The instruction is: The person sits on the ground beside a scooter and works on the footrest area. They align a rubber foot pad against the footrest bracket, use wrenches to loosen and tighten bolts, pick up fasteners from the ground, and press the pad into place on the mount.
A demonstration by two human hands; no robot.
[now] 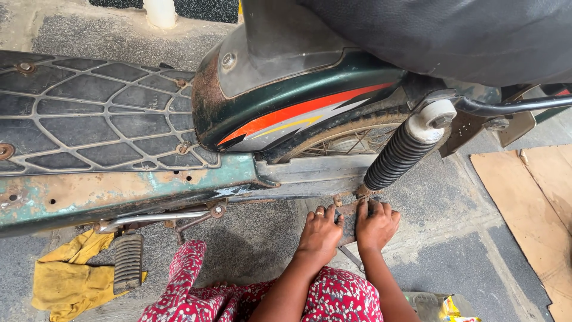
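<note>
I look down at the rear of a dark green moped with a red and yellow stripe on its side panel [286, 113]. My left hand [320, 232] and my right hand [375, 223] press side by side on a dark rusty part [348, 217] low by the rear wheel [351, 140], just under the foot of the black coiled shock absorber [398, 156]. The fingers of both hands curl over that part. A ring shows on my left hand. What lies beneath the hands is hidden.
A black ribbed footboard [89, 113] spreads at the left above a rusty green frame rail [119, 197]. A kick pedal [128, 262] lies over a yellow cloth [65, 280]. Cardboard sheets [530, 203] cover the ground at the right. The black seat [453, 30] overhangs the top.
</note>
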